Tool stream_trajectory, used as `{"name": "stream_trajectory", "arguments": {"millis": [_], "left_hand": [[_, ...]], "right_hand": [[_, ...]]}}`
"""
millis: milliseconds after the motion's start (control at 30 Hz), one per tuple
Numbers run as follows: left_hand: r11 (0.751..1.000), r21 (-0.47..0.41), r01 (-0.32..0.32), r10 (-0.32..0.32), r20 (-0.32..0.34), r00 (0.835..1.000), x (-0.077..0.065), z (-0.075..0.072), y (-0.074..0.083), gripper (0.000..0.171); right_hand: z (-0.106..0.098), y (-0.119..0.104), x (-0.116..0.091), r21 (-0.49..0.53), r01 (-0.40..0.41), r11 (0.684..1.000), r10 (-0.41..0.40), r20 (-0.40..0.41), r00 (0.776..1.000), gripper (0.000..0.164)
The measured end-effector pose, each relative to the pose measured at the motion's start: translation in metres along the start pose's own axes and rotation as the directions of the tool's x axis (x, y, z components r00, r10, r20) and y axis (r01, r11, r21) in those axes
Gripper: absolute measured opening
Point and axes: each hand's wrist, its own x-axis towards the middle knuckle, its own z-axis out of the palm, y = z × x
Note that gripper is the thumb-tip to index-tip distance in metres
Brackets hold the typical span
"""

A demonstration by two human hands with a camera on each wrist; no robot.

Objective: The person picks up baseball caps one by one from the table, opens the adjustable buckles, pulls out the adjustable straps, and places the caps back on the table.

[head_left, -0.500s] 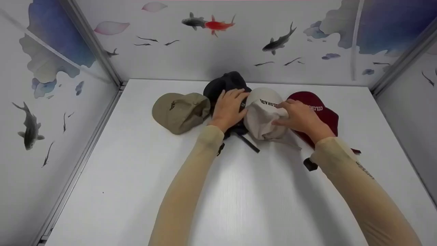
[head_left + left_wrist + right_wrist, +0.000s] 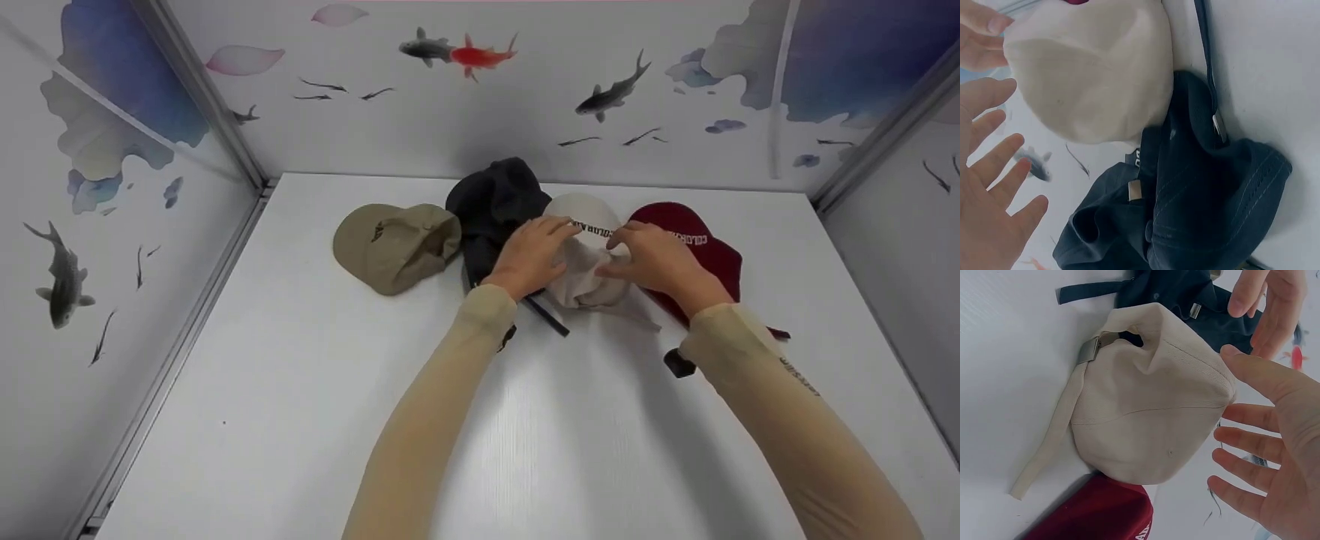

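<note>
A white worktop fills most of the head view, with four caps in a loose row along its far side. From the person's left come an olive cap, a dark cap, a cream cap and a red cap, the cream one meeting both neighbours. The setting-out in a row looks done; handling of the cream cap seems only begun, since both hands are about it and neither has lifted it.

The left hand is over the side of the cream cap nearest the dark one, its grip spread wide with nothing in it. The right hand is at the opposite side, thumb and fingers parted, its grip also without a hold; whether the fingertips touch the cloth is unclear.

The cream strap trails from a metal buckle. Dark lettering on the cream cap reads roughly "COLORA", its end covered. White lettering on the red cap starts "COLO". The olive cap's mark and the sleeve print are too small to read.
</note>
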Motion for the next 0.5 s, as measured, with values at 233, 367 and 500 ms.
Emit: {"name": "stream_trajectory", "arguments": {"millis": [233, 367, 500], "left_hand": [[1.000, 0.002, -0.025, 0.025, 0.038, 0.999, 0.004, 0.008, 0.013, 0.061], [0.998, 0.010, -0.064, 0.064, 0.031, 0.997, 0.007, 0.014, 0.020, 0.051], [0.996, 0.032, -0.088, 0.088, -0.002, 0.996, 0.009, 0.019, 0.024, 0.044]], "right_hand": [[-0.002, -0.001, -0.004, -0.051, 0.004, 0.999, -0.004, -0.018, 1.000, 0.044], [-0.004, 0.000, -0.008, -0.059, 0.001, 0.998, -0.003, -0.038, 0.999, 0.043], [-0.006, 0.001, -0.012, -0.056, -0.006, 0.998, 0.002, -0.060, 0.998, 0.040]]}}
